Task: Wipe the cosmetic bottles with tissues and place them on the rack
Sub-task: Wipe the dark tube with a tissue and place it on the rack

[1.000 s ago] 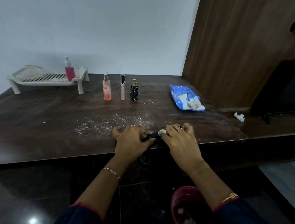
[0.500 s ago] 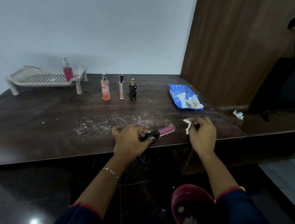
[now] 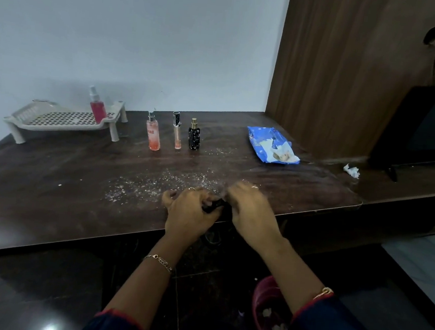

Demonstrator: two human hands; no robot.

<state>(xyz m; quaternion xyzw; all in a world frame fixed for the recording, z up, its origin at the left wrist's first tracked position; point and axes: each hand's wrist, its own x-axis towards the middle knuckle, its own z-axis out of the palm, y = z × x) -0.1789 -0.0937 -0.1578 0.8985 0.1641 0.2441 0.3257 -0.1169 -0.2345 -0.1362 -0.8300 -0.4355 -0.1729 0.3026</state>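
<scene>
The dark surface carries the rack far left, one red bottle on it. At the near edge the left hand wraps its grip round a small dark tube. The right hand covers the other end, its grip too blurred to tell. The tube is probably light, stiff and slick, so pinch the capped end.

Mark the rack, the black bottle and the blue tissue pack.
rack [image 3: 57, 119]: head view, bare perforated shelf.
black bottle [image 3: 194, 139]: head view, speckled body.
blue tissue pack [image 3: 260, 139]: head view, blue wrapper, far end.
</scene>
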